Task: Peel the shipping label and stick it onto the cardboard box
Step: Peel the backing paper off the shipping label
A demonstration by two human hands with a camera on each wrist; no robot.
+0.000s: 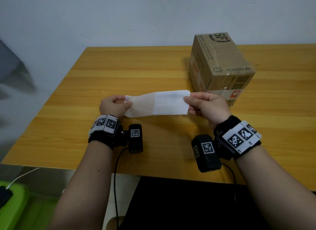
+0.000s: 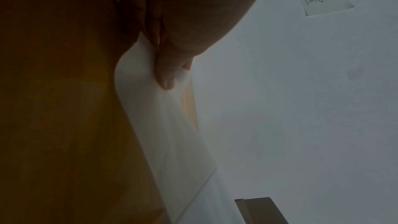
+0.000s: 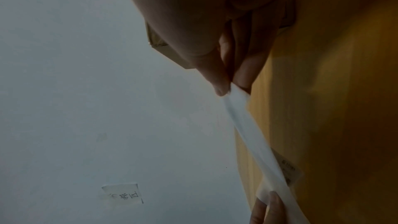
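Observation:
A white shipping label (image 1: 171,102) and its translucent backing sheet (image 1: 140,105) are stretched between my two hands above the wooden table (image 1: 119,67). My left hand (image 1: 118,105) pinches the backing's left end; its thumb presses the sheet (image 2: 150,108) in the left wrist view. My right hand (image 1: 201,105) pinches the label's right end, with thumb and finger closed on the paper (image 3: 247,122). The left half looks thin and see-through, the right half opaque white. A taped brown cardboard box (image 1: 220,63) stands upright just behind my right hand.
A grey wall (image 1: 136,16) runs behind the table, with a small handwritten note (image 2: 325,2) stuck on it. A green bin (image 1: 15,207) with a phone and white cable sits low at the left. A dark chair or clothing lies under the table's near edge.

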